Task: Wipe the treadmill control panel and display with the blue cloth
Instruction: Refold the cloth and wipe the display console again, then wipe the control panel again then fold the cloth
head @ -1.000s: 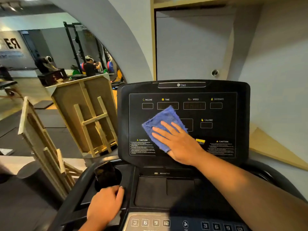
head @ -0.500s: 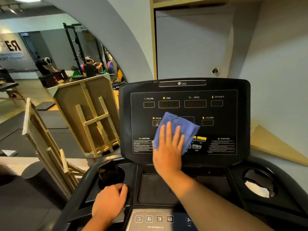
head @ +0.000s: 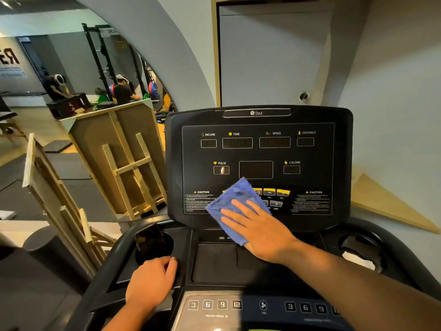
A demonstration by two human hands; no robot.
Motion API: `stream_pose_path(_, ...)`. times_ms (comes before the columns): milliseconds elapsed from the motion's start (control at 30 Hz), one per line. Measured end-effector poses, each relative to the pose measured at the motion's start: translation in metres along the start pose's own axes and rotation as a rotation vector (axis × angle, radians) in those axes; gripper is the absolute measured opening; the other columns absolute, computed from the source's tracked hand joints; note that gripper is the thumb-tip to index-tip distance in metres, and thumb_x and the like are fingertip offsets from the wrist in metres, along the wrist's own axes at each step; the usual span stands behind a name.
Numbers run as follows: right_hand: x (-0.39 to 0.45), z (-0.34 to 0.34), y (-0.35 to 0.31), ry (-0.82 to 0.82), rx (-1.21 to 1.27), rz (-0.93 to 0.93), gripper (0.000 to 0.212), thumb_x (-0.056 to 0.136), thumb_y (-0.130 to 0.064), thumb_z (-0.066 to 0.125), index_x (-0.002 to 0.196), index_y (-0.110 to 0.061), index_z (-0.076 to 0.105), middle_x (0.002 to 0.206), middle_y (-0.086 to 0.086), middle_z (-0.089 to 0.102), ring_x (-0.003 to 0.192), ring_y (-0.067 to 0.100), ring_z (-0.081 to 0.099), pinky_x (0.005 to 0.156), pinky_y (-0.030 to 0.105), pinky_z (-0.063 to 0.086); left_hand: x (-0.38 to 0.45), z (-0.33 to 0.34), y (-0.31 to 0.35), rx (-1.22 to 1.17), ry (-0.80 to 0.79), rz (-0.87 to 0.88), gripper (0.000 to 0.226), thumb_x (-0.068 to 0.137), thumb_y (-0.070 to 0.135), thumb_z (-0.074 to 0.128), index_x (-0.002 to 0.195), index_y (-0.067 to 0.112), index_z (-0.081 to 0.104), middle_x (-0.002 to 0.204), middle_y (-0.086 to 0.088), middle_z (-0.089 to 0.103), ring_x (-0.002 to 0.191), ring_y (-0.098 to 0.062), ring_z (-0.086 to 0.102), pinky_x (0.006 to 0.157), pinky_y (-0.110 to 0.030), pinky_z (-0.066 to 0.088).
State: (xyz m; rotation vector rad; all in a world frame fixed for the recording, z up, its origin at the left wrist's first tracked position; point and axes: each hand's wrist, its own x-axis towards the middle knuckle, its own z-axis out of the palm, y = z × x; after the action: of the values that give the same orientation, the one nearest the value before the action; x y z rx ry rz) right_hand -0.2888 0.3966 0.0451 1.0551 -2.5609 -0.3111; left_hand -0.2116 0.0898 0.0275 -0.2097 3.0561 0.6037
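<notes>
The black treadmill display (head: 259, 151) stands upright in front of me, with dark readouts labelled incline, time, speed, distance, pulse and calorie. My right hand (head: 259, 229) lies flat on the blue cloth (head: 232, 199) and presses it against the lower middle of the display, over the yellow buttons (head: 276, 192) and the bottom rim. The cloth hides the left buttons. My left hand (head: 151, 281) rests curled on the left edge of the console tray, beside the lower control panel (head: 214, 305) with its numbered keys.
A dark phone (head: 150, 237) stands in the left cup holder. The right cup holder (head: 360, 249) holds something white. Wooden easels and a crate (head: 114, 158) lean at the left. People stand by racks far back left. A grey wall is close behind the display.
My right hand has carried the cloth from the upper left of the screen across the middle and down to the bottom edge. The left hand has stayed on the console.
</notes>
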Motion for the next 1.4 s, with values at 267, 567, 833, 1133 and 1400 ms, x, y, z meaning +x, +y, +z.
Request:
stream_pose_path(267,-0.122,-0.01,0.064,-0.09,-0.028,0.537,0.075,0.092,-0.036,0.035,0.161,-0.019,0.011,0.166,0.009,0.022,0.154,0.034,0.007,0.121,0.053,0.014,0.004,0.002,-0.001,0.031,-0.011,-0.033,0.043,0.104,0.048,0.038,0.079,0.034,0.071,0.071,0.006,0.072,0.067,-0.007,0.067,0.07,-0.031,0.057)
stream_pose_path(567,-0.026,-0.022,-0.044,0.001,0.243,1.038,0.072,0.094,-0.041,0.02,0.148,0.001,0.04,0.157,0.028,0.032,0.146,0.05,0.026,0.119,0.059,0.021,0.002,0.004,0.001,0.044,0.013,-0.009,0.044,0.106,0.044,0.038,0.077,0.031,0.069,0.066,0.006,0.069,0.062,-0.005,0.064,0.056,-0.02,0.042)
stream_pose_path(833,0.011,-0.034,-0.104,-0.13,0.41,0.593,0.061,0.091,-0.045,0.04,0.143,-0.017,0.056,0.151,0.002,0.051,0.144,0.033,0.039,0.116,0.051,0.028,0.003,0.007,-0.002,0.021,0.025,0.037,0.042,0.106,0.044,0.039,0.079,0.031,0.068,0.068,0.006,0.069,0.062,-0.005,0.063,0.059,-0.022,0.047)
stream_pose_path(1133,-0.011,-0.115,-0.113,0.055,1.786,0.994,0.034,0.103,-0.042,0.051,0.108,-0.013,0.069,0.094,-0.001,0.071,0.089,0.016,0.067,0.087,0.036,0.053,-0.018,-0.036,0.028,-0.789,-0.141,0.195,0.022,0.101,0.037,0.06,0.122,0.038,0.065,0.118,0.018,0.068,0.112,0.006,0.06,0.088,-0.013,0.042)
stream_pose_path(1400,-0.055,-0.14,-0.148,0.238,2.304,1.279,0.034,0.093,-0.044,0.063,0.101,-0.012,0.073,0.096,0.015,0.077,0.079,0.031,0.074,0.079,0.045,0.056,-0.056,-0.052,0.052,-1.022,-0.53,0.162,0.023,0.096,0.027,0.07,0.117,0.018,0.071,0.106,0.002,0.08,0.099,-0.01,0.075,0.084,-0.027,0.055)
